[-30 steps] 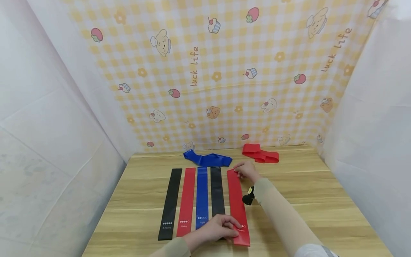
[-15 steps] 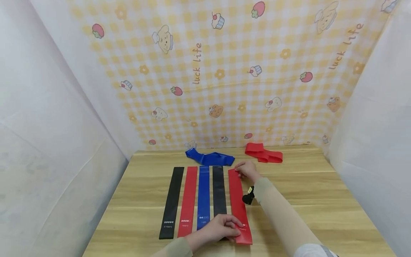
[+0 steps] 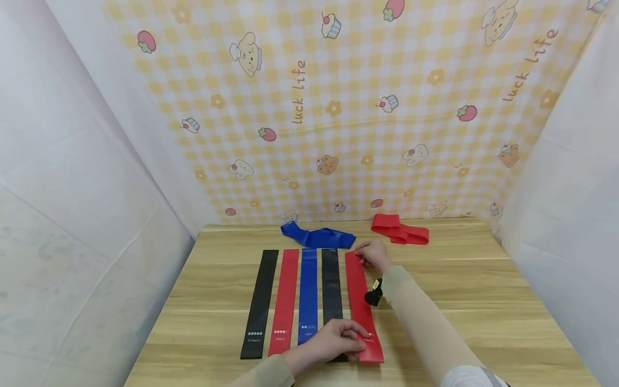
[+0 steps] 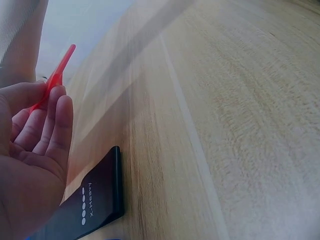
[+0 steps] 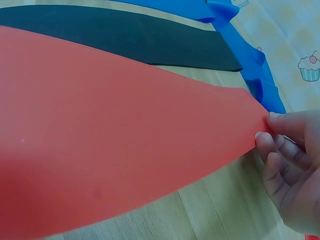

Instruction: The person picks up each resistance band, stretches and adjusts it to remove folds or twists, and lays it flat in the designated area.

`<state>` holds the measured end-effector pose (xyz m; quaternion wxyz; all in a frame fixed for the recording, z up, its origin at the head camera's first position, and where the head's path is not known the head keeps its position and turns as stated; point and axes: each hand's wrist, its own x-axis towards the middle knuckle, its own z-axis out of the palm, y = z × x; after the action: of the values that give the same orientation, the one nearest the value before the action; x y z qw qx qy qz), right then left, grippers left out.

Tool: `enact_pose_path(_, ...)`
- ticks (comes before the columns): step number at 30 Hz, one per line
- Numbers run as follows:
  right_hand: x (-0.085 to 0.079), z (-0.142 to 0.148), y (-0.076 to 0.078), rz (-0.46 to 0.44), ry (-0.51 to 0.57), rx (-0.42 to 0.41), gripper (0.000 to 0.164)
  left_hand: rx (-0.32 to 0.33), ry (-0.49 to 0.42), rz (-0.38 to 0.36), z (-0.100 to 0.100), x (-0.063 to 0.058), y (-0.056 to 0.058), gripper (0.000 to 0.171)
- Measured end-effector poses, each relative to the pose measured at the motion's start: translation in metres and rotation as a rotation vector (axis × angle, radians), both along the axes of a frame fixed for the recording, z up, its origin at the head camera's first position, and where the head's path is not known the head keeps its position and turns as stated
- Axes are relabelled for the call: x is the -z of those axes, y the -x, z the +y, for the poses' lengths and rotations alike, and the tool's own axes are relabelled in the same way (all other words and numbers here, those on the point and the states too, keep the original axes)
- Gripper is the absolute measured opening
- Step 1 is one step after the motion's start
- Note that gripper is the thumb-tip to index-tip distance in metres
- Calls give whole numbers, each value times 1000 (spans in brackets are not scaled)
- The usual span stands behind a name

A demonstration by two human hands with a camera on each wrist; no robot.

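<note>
A red resistance band stretches between both hands at the right end of a row of flat bands. At its near end, by the printed label, my left hand pinches it between thumb and fingers; the left wrist view shows the band's edge in that pinch. My right hand pinches the far corner, and in the right wrist view the band narrows toward those fingertips. Just left lies a black band, its near part hidden behind my left hand.
Left of that lie a blue band, another red band and another black band, side by side on the wooden table. Behind them are a crumpled blue band and a folded red band, near the checked backdrop.
The head view has shifted slightly, moving the scene a little. Both hands keep their pinch on the red band, whose near end has come slightly up and right in the picture.
</note>
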<state>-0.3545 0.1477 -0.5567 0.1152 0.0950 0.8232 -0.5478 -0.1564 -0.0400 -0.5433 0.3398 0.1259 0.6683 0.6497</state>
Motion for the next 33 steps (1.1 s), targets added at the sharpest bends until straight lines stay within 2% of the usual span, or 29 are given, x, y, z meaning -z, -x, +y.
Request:
enact_pose_path(10,1,4,0,-5,12,-15,15,-13,3,11,3,-1,0,17)
enact_pose_path(16,2,6,6,-17,-5,-7,17,-30,-10,2,5,-2,1,18)
enact_pose_path(19,1,4,7,-12,-17,5,19,-44,17,1,6,-2,1,18)
enact_pose_path(23,-1,1,8,-11,-21,15,19,-59,51,9,7,3,2,19)
enact_pose_path(29,-1,1,9,-12,-6,26,19,-69,32,10,8,13,1,21)
enact_pose_path(33,2,0,12,-13,2,30,18,-72,39,-2,8,14,1,21)
